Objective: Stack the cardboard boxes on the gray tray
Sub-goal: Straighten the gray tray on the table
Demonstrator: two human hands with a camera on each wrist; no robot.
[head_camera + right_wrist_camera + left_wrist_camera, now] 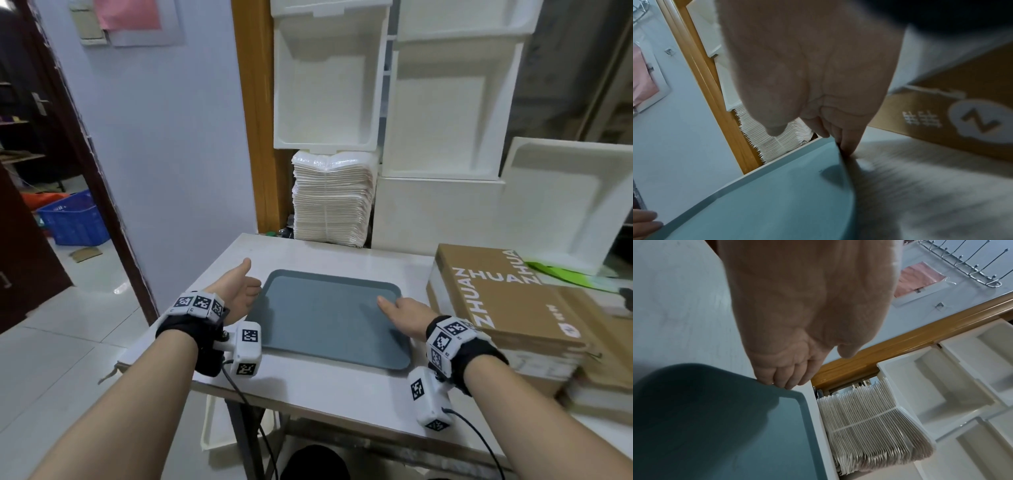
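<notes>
The gray tray (325, 318) lies flat in the middle of the white table (308, 387). My left hand (248, 284) stands at its left rim with the thumb raised; in the left wrist view the fingertips (781, 384) touch the tray (715, 434) near its far corner. My right hand (400, 308) is at the right rim. There its straight fingers (846, 146) press against the outer edge of the tray (766, 203), and the thumb hovers above it. A stack of flat cardboard boxes (496, 291) printed "ZHUAN" sits right of the tray, also visible as cardboard (962, 97) beside my right hand.
White foam containers (325, 85) are piled against the back wall. A bundle of white bags (332, 202) stands at the table's far edge. An open doorway with a blue crate (72, 219) on the floor is at the left. The table's left edge is near my left wrist.
</notes>
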